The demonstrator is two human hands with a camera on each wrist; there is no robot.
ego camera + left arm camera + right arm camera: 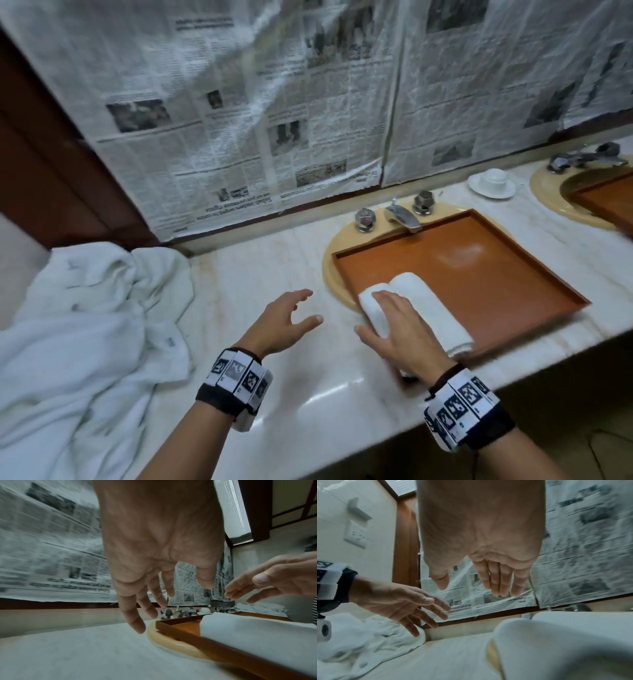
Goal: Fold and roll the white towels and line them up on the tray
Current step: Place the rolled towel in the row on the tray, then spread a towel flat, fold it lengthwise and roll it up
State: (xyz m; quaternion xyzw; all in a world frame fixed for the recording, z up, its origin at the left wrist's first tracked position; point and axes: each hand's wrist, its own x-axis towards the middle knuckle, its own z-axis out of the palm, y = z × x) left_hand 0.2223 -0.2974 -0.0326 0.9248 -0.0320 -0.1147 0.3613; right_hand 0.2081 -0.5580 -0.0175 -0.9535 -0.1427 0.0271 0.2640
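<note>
A rolled white towel [424, 305] lies in the near left corner of the brown tray [496, 267], which sits over a sink. My right hand [390, 322] hovers just above the roll's left end with straight fingers, holding nothing; the right wrist view shows the roll [565, 635] below the straight fingers [501, 580]. My left hand [291, 318] is open above the marble counter, left of the tray, fingers spread. The left wrist view shows the roll [254, 628] in the tray [185, 626]. A heap of loose white towels [85, 325] lies at the far left.
Tap and two knobs [397, 212] stand behind the tray. A white cup on a saucer [491, 181] sits at the back right, beside a second sink with another tray [603, 202]. Newspaper [239, 102] covers the wall. The counter's front edge [445, 411] runs below my wrists.
</note>
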